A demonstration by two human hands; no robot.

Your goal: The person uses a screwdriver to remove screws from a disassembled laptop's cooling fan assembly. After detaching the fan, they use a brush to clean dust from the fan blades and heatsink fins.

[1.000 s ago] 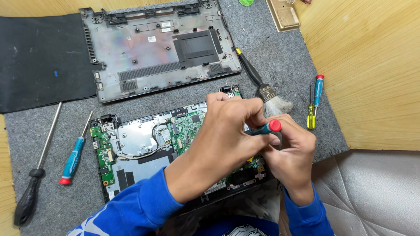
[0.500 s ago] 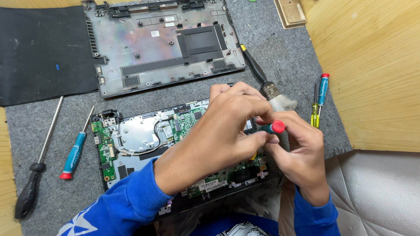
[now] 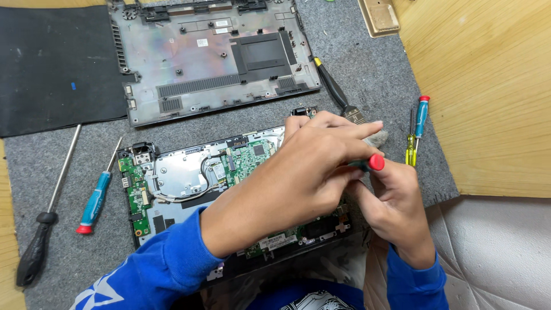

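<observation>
An opened laptop base (image 3: 172,183) with green circuit boards and a silver shield lies on a grey felt mat (image 3: 379,74). My left hand (image 3: 304,172) reaches across its right half, fingers curled over the board. My right hand (image 3: 396,206) sits just beside it and grips a small screwdriver (image 3: 374,162) with a teal handle and red cap; its tip is hidden under my left hand. Both hands touch each other. Blue sleeves cover my forearms.
The removed bottom cover (image 3: 212,51) lies at the back. A black-handled screwdriver (image 3: 43,224) and a blue one (image 3: 94,198) lie left. A brush (image 3: 338,97) and two small screwdrivers (image 3: 416,129) lie right. A black mat (image 3: 51,63) sits back left, a wooden board (image 3: 488,86) right.
My hands stay together on the laptop's right side and have shifted only slightly. The view has drifted a little, so everything sits slightly lower in the picture.
</observation>
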